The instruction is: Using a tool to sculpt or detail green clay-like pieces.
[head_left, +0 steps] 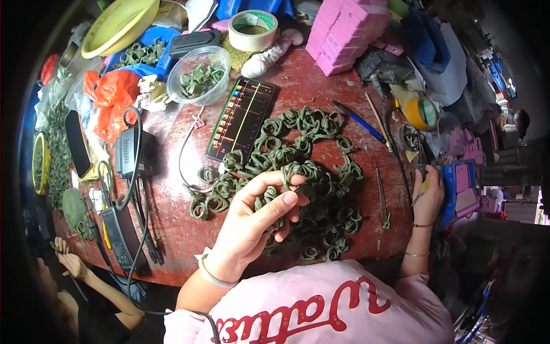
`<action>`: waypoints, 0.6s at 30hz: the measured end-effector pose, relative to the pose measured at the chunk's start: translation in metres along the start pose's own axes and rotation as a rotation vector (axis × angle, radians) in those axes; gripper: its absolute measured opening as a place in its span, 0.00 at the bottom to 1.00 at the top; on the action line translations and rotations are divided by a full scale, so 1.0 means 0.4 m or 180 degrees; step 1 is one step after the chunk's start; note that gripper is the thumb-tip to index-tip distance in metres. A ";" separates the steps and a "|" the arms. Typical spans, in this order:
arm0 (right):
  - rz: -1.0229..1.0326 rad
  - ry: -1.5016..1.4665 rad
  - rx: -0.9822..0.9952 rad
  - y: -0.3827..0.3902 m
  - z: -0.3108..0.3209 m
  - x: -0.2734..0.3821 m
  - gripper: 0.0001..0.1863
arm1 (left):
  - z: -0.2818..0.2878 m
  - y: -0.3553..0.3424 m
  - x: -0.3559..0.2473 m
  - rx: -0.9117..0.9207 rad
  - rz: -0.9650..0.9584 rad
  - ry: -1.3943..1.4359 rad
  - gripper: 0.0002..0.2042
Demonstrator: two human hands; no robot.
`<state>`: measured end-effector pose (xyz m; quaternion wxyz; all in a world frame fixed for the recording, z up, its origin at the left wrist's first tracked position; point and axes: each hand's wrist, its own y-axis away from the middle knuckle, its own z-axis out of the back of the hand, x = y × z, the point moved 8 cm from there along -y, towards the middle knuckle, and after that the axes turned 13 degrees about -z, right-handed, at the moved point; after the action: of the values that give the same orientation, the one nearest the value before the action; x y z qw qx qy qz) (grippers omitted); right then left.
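My left hand (258,221) is raised over the middle of the red worktop (149,200), fingers curled around green ring pieces (292,172), some partly hidden by the fingers. Beneath and beyond it lies a heap of similar dark green rings (315,212). At the right edge my right hand (428,198) grips a slim tool (424,186) with some yellow on it, mostly covered by the fingers. A phone (240,117) with its screen lit lies behind the heap. A blue pen (358,120) and thin sticks (379,198) lie between the heap and my right hand.
A co-worker (74,269) works at lower left. Black power units (134,152) with cables, an orange bag (112,103), a clear tub (197,74), a yellow basin (117,23) and tape (252,28) crowd the left and back; pink blocks (344,34) and blue trays (458,192) the right.
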<state>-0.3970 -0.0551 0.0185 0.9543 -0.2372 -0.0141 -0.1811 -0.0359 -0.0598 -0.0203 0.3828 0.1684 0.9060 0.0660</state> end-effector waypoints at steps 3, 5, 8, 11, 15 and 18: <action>-0.0081 -0.0271 -0.0249 -0.008 0.048 0.066 0.11 | -0.007 -0.003 0.001 0.0026 -0.0044 -0.0184 0.13; -0.0084 -0.1122 -0.0322 -0.010 0.085 0.141 0.11 | -0.006 -0.002 0.003 0.0002 -0.0093 -0.0308 0.13; -0.0344 -0.3408 0.1141 0.031 0.082 0.284 0.20 | 0.002 -0.003 0.002 -0.0040 -0.0139 -0.0460 0.13; 0.1328 -0.3821 0.1479 0.076 0.149 0.457 0.28 | 0.005 -0.006 -0.001 -0.0065 -0.0137 -0.0484 0.13; 0.1028 -0.4182 0.1942 0.119 0.127 0.507 0.22 | -0.005 -0.004 -0.003 0.0012 -0.0159 -0.0635 0.13; 0.1294 -0.4241 0.2002 0.120 0.105 0.518 0.20 | -0.009 0.000 -0.007 0.0083 -0.0173 -0.0603 0.12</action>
<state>-0.1840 -0.0667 0.0578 0.7813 -0.0114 -0.5937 0.1920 -0.0366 -0.0608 -0.0160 0.4661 0.1543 0.8708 0.0276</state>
